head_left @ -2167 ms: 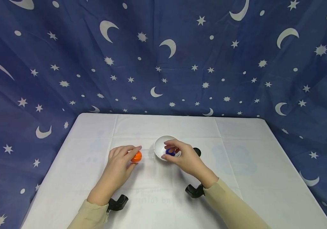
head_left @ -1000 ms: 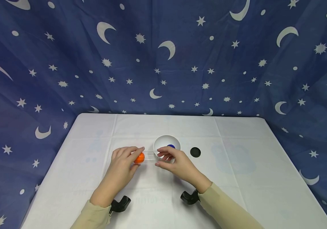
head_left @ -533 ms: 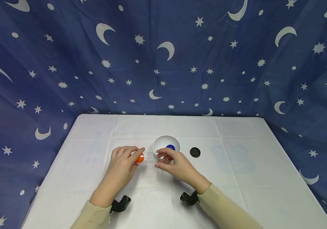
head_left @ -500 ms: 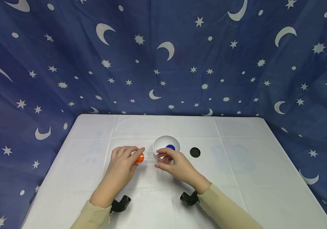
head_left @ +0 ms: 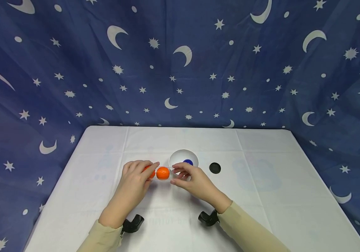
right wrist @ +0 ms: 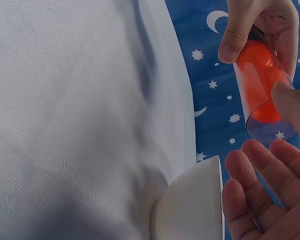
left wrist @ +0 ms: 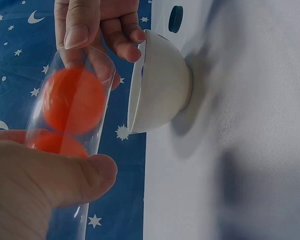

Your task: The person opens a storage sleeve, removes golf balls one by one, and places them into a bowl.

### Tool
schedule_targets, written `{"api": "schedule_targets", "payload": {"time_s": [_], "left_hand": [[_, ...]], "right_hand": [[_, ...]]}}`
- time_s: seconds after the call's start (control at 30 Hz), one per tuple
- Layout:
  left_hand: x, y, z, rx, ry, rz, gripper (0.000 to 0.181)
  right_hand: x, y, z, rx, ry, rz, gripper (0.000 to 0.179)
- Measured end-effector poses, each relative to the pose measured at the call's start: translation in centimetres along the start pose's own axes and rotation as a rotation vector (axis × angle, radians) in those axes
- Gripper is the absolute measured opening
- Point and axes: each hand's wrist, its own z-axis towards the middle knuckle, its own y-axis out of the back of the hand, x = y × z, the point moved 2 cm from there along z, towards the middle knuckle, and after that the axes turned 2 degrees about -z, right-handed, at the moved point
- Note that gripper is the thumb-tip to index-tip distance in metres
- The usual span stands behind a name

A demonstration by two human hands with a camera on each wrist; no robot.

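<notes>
Clear tube [right wrist: 243, 90], long axis crosswise, opens toward the right hand [head_left: 193, 177].

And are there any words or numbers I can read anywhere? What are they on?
No words, labels, brands or numbers can be read.
White tablecloth: faint letter-like marks near the front, too faint to read.
Blue backdrop: just pictures of moons, stars and dots.
Clear tube, orange balls, white bowl, black disc: no writing that I can see.
</notes>
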Motion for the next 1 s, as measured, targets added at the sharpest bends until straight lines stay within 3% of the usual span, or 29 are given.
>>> {"api": "schedule_targets", "payload": {"time_s": [1.0], "left_hand": [[0.73,-0.17,-0.54,-0.038,-0.011,-0.060,0.064]], "right_hand": [[-0.14,0.06,-0.11,-0.048,0.014,-0.017,0.042]]}}
